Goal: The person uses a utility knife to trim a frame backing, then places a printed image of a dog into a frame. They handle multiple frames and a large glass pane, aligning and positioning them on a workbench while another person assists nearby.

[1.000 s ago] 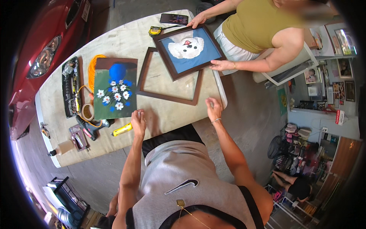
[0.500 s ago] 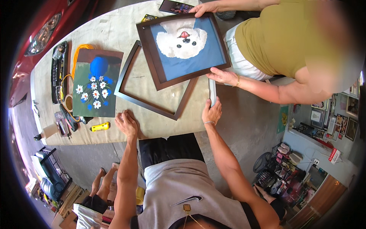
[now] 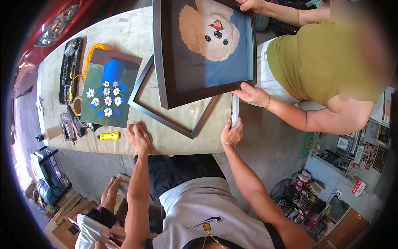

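Observation:
My left hand (image 3: 137,137) rests on the cloth-covered table (image 3: 166,143) with loosely bent fingers, holding nothing I can see, near the flower painting (image 3: 112,89). My right hand (image 3: 232,133) grips the table's right edge, next to its pale side strip (image 3: 235,108). An empty dark frame (image 3: 165,121) lies flat between my hands. Above it, another person's hands (image 3: 252,94) hold up a deep dark frame (image 3: 166,83) with a painting of a white dog (image 3: 222,43), upside down to me, tilted and partly in shadow. The frame's top is cut off by the view.
Left on the table are a yellow cutter (image 3: 109,136), an open black toolbox (image 3: 70,68), an orange cable (image 3: 93,56), a tape roll (image 3: 77,105) and a bottle (image 3: 52,133). A red car (image 3: 58,25) stands beyond. Someone's legs (image 3: 112,191) show at lower left.
The other person has raised and tilted the framed dog painting, shifting it up and to the right, and leaned back with it. My hands keep their places on the table.

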Demonstrator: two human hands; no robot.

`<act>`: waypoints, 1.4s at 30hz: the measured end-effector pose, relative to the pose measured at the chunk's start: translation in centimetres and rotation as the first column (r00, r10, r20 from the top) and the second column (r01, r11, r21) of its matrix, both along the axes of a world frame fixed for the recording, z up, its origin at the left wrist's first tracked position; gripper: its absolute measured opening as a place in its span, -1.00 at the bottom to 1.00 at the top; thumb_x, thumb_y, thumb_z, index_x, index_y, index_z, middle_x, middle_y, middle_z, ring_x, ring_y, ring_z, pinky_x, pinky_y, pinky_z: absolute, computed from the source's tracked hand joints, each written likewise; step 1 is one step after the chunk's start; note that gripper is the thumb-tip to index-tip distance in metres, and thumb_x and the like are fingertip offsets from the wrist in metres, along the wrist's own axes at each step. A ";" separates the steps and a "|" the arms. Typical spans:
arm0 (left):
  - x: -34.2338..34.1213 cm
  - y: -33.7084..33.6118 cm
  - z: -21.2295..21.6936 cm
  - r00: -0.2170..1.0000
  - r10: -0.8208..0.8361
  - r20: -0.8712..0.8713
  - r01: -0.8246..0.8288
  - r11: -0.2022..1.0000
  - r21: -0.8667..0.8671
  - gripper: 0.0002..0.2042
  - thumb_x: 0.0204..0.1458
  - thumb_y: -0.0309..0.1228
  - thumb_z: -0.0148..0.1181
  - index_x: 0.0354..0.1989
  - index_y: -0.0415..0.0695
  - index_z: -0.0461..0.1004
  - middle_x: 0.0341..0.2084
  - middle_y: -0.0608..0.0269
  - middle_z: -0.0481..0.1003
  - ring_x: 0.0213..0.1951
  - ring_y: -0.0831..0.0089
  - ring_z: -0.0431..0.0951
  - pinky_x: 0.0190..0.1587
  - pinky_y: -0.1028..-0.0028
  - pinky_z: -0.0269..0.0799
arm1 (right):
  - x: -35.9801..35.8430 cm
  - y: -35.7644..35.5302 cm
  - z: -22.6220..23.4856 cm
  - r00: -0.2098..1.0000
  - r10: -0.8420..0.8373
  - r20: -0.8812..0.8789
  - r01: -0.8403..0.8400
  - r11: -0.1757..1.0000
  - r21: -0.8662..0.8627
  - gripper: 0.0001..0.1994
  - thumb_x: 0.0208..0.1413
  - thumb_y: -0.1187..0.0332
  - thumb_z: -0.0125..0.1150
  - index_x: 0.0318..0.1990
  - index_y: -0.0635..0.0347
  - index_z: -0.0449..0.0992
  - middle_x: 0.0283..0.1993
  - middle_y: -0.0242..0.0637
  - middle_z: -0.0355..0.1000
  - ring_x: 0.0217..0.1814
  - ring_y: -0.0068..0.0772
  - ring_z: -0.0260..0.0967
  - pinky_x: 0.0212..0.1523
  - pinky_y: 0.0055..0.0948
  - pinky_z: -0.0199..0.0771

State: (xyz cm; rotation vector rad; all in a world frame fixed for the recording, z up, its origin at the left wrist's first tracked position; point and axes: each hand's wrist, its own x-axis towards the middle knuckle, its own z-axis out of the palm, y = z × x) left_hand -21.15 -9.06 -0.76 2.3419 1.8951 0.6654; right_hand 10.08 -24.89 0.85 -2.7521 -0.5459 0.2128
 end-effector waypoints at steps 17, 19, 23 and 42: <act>0.1 0.0 -0.2 0.999 0.006 0.047 -0.007 1.000 0.013 -0.86 0.04 -0.46 0.09 -0.24 -0.04 0.51 -0.21 0.10 0.38 -0.15 0.12 0.38 -0.09 0.18 0.25 | 0.0 -0.1 0.1 1.000 -0.001 -0.023 0.001 1.000 -0.021 -0.42 0.16 0.00 -0.05 0.21 0.19 0.16 0.04 -0.04 0.27 0.15 -0.01 0.20 0.10 -0.02 0.17; 0.1 -0.1 -0.1 0.998 0.015 0.060 -0.014 1.000 -0.004 -0.86 0.04 -0.46 0.09 -0.24 -0.05 0.51 -0.20 0.09 0.38 -0.14 0.12 0.37 -0.09 0.17 0.25 | 0.1 -0.1 0.1 1.000 -0.004 -0.023 0.004 1.000 -0.013 -0.42 0.16 0.00 -0.05 0.21 0.19 0.16 0.05 -0.04 0.27 0.15 -0.01 0.20 0.10 -0.03 0.17; 0.2 -0.1 0.0 1.000 0.017 0.025 -0.018 1.000 0.016 -0.86 0.03 -0.45 0.09 -0.23 -0.06 0.51 -0.20 0.08 0.38 -0.14 0.11 0.37 -0.08 0.17 0.25 | 0.1 0.0 0.1 1.000 -0.011 -0.020 0.012 1.000 0.008 -0.42 0.16 0.00 -0.05 0.21 0.20 0.17 0.06 -0.03 0.28 0.15 -0.01 0.21 0.11 -0.03 0.17; 0.7 -0.2 0.6 0.999 0.051 0.017 -0.051 0.999 -0.014 -0.84 0.02 -0.42 0.08 -0.21 -0.02 0.48 -0.16 0.09 0.36 -0.11 0.09 0.35 -0.06 0.16 0.23 | 0.1 0.2 0.6 0.999 0.010 -0.037 -0.012 0.998 -0.062 -0.42 0.16 0.01 -0.08 0.20 0.25 0.17 0.03 0.00 0.28 0.13 0.03 0.21 0.06 -0.04 0.18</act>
